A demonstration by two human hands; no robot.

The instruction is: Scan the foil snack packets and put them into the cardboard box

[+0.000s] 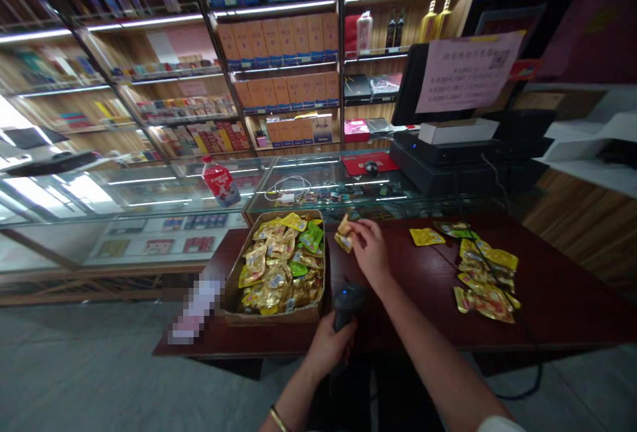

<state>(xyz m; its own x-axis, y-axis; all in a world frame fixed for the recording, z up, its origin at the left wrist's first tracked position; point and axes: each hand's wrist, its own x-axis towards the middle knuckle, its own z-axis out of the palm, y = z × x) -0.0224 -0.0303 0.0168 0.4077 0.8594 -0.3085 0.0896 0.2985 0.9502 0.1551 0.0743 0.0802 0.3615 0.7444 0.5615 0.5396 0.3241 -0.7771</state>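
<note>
My left hand (331, 346) is wrapped round the handle of a black barcode scanner (350, 296), held upright at the table's front edge with a small blue light on top. My right hand (369, 249) pinches a small gold snack packet (343, 239) just past the scanner, over the dark red table (393, 326). Left of both hands stands an open cardboard box (275, 319) heaped with gold, yellow and green snack packets (276, 279). On the table's right side lie several loose packets (485, 302), with a single yellow packet (426, 237) nearer my right hand.
A glass counter (318, 183) runs behind the table, bearing a red-labelled bottle (220, 182), a white charger with cable (287, 198) and a mouse (371, 166). At the back right stands a monitor (411, 83) with a paper sheet (468, 73). A black cable (537, 359) hangs over the right edge.
</note>
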